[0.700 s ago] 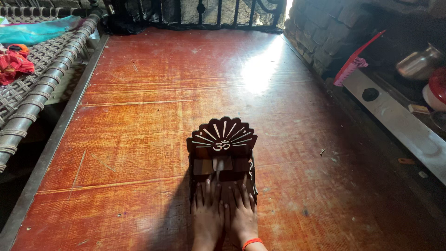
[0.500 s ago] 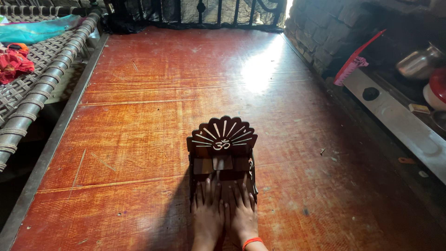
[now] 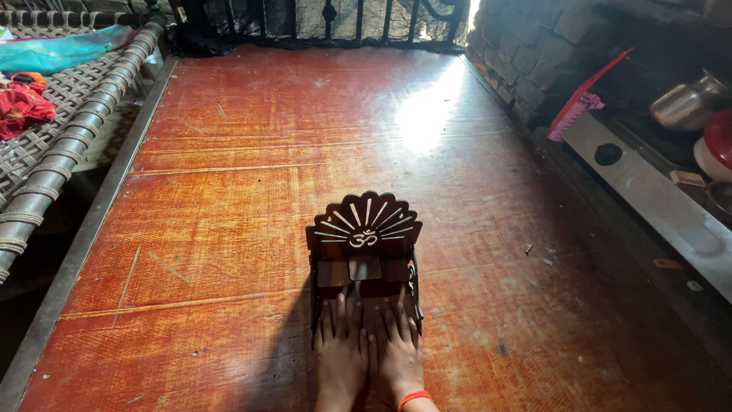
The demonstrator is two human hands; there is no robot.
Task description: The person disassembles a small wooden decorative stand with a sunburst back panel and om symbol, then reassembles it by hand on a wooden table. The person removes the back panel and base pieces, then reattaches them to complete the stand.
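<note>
I have my left hand [image 3: 341,349] and right hand [image 3: 398,347] flat, fingers spread, on the carved wooden stand [image 3: 364,263] at six o'clock on the red board [image 3: 252,191]; it stands upright, not yet lifted.

One wooden shrine [image 3: 364,259]; two hands: left hand [image 3: 341,352], right hand [image 3: 399,349].

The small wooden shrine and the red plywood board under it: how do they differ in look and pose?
The wooden shrine is dark brown, while the plywood board is reddish-orange. The shrine is small and stands up with a carved fan-shaped top; the board is wide and lies flat. Both hands, left hand and right hand, rest on the shrine's base, not on the board. Both look wooden.
</note>
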